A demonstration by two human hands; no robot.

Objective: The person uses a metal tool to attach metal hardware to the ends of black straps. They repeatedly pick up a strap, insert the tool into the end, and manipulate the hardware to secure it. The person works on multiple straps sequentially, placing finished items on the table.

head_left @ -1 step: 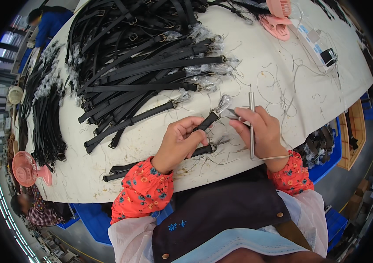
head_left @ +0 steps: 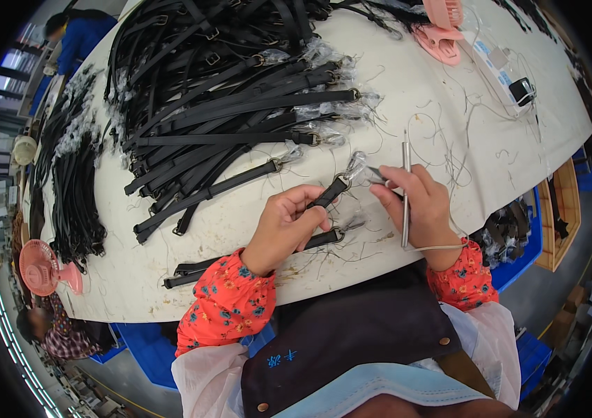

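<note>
My left hand (head_left: pixel 283 226) is closed, pinching the end of a black strap (head_left: pixel 329 193) above the table. A metal ring at that end carries a plastic-wrapped fitting (head_left: pixel 356 164). My right hand (head_left: pixel 419 209), just right of it, is closed around a slim silver pen-shaped tool (head_left: pixel 406 198) with a thin tip pointing away from me and a cord at its near end. A dark pointed tip (head_left: pixel 378 174), perhaps of small snips, sticks out from the same fingers toward the wrapped fitting. Another black strap (head_left: pixel 324 239) lies on the table under my left hand.
A large pile of black straps (head_left: pixel 240 104) with plastic-wrapped ends covers the far left table; another bundle (head_left: pixel 76 188) lies beyond. Loose threads, a power strip (head_left: pixel 498 73) and pink fans (head_left: pixel 38 268) are around. A blue bin (head_left: pixel 534 240) stands at the right edge.
My right hand has shifted slightly right, carrying the silver tool and dark tip a little farther from the strap end. My left hand and its strap have barely moved.
</note>
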